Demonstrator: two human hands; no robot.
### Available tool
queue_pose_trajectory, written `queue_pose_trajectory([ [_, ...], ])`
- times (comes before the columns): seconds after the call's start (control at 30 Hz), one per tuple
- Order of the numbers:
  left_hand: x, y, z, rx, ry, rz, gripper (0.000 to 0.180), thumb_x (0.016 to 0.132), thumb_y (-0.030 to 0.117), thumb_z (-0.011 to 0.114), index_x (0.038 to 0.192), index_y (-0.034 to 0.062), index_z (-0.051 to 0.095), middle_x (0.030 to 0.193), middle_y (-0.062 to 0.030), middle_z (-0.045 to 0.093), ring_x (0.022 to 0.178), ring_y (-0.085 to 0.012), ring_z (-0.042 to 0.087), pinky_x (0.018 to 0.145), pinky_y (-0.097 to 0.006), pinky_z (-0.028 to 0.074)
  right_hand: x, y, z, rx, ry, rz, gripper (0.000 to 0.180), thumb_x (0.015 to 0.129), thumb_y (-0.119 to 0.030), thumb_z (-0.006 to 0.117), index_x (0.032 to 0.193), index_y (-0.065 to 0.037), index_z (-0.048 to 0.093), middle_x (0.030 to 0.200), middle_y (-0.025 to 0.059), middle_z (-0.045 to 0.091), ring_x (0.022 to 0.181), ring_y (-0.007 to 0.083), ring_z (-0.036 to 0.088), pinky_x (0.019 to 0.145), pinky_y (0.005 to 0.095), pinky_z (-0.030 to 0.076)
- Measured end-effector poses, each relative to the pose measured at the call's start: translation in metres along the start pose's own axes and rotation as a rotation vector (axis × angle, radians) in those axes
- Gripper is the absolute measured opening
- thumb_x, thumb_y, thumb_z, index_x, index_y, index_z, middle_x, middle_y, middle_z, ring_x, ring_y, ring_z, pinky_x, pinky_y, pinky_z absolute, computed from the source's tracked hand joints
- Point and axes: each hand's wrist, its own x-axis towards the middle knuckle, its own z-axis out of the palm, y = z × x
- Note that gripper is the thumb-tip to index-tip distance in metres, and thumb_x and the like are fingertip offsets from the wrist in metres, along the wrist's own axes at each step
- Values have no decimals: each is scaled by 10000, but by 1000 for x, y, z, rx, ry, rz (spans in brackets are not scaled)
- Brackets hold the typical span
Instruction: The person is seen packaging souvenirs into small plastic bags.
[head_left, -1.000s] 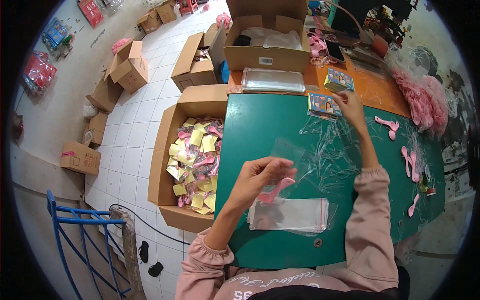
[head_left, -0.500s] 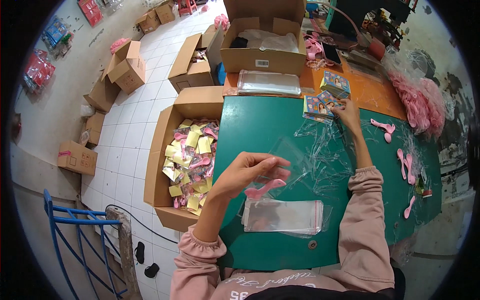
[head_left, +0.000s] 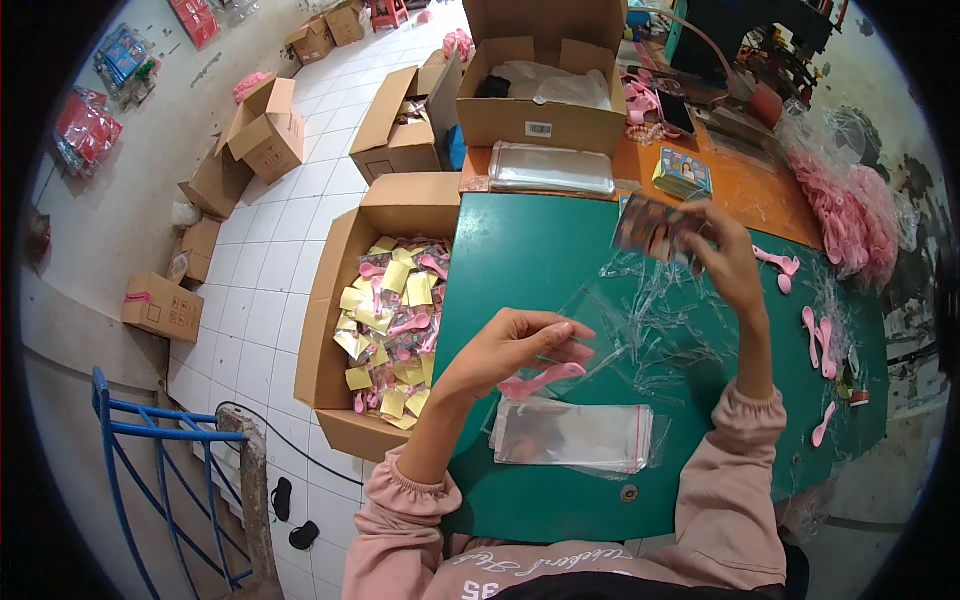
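My left hand is closed with its fingers pressed together, and a clear plastic bag extends from them. Just below those fingers is a pink plastic spoon; whether it is gripped or lies loose I cannot tell. Close by lies a stack of clear plastic bags on the green table. My right hand pinches a printed card, smeared by motion, above the far side of the table. Behind it sits a stack of colourful printed cards.
Left of the table, an open carton is filled with packed pink spoons and yellow paper. Plastic scraps litter the table's middle. Pink spoons lie at right. Another carton and a bag stack stand at the back.
My right hand has picked up a card from the far stack and lifted it toward me. My left hand stays near the pink spoon. The whole view has shifted slightly.
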Motion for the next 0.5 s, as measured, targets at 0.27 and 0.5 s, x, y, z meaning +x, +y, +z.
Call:
queue_pose_trajectory([
  [0.27, 4, -2, 5, 105, 4, -34, 322, 920, 213, 472, 1052, -64, 567, 959, -154, 622, 886, -184, 610, 766, -259, 510, -61, -67, 12, -225, -172, -246, 265, 749, 53, 581, 994, -46, 589, 895, 100, 616, 753, 165, 616, 582, 262, 465],
  [0.5, 3, -6, 5, 41, -42, 19, 304, 914, 227, 481, 1020, -35, 594, 935, -133, 635, 869, -179, 620, 763, -269, 503, -65, -67, 11, -196, -35, -273, 266, 740, 78, 562, 974, -43, 596, 868, 104, 609, 740, 198, 619, 627, 286, 482],
])
